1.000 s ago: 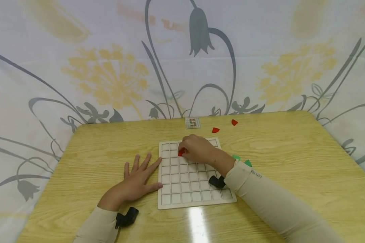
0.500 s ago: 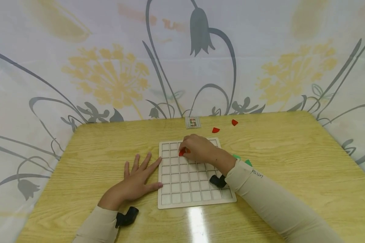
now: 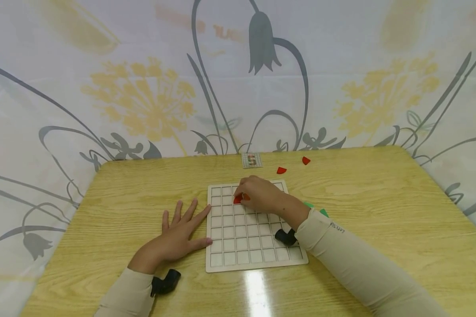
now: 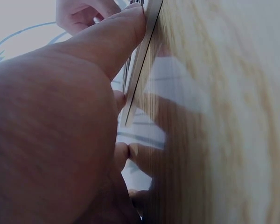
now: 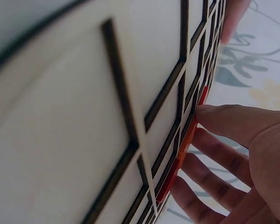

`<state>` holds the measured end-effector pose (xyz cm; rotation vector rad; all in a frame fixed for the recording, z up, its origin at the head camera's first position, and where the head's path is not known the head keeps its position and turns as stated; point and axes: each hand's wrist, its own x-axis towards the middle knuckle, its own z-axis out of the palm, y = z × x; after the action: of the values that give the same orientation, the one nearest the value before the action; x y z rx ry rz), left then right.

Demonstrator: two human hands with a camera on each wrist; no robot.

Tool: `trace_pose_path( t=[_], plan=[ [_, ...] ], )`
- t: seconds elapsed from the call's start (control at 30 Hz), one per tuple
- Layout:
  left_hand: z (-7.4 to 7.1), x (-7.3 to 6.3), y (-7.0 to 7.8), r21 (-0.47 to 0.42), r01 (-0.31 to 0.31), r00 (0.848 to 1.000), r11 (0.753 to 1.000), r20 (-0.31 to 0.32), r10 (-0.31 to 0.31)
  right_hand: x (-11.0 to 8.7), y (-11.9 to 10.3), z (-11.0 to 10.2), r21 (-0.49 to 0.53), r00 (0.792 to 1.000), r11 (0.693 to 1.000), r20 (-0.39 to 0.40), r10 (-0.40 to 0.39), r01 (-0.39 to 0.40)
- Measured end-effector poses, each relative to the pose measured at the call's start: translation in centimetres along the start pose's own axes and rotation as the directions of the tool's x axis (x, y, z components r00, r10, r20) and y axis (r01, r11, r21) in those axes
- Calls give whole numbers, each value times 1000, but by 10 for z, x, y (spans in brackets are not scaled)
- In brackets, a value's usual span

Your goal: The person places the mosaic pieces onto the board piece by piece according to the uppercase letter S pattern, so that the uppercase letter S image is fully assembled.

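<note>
Gridded board [image 3: 241,243], coloured pieces [image 5: 167,182], hands [image 3: 176,242] [image 3: 259,193] touching

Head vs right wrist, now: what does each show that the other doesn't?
Head only: table, pattern card, two loose red pieces, green pieces.
Right wrist only: a far red piece beyond the orange piece; the hand hides it from head.
Both: grid board, right hand, orange piece, near red piece, part of the left hand.

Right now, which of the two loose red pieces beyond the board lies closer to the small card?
The left red piece, nearer the board too; the other red piece sits farther right and back.
</note>
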<state>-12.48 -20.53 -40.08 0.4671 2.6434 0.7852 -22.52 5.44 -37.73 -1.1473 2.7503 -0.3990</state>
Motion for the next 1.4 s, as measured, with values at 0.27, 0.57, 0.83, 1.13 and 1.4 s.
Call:
trace_pose_path(
  t=[0.27, 0.57, 0.83, 1.13, 1.4],
  plan=[
    [0, 1, -1, 21, 0, 1000, 1000, -12, 0, -1, 1, -1, -5, 1000, 1000, -16, -10, 10],
    [1, 2, -1, 16, -4, 1000, 1000, -7, 4, -15, 8, -8, 48, 994, 998, -103, 40, -35],
    [1, 0, -1, 7, -4, 1000, 1000, 1, 4, -42, 19, -22, 59, 960, 997, -272, 69, -55],
    [0, 0, 1, 15, -6, 1000, 1000, 3, 5, -81, 34, -29, 68, 934, 993, -337, 115, -98],
    [0, 0, 1, 27, 0, 1000, 1000, 4, 0, -109, 47, -29, 88, 917, 990, -375, 139, -114]
  ],
)
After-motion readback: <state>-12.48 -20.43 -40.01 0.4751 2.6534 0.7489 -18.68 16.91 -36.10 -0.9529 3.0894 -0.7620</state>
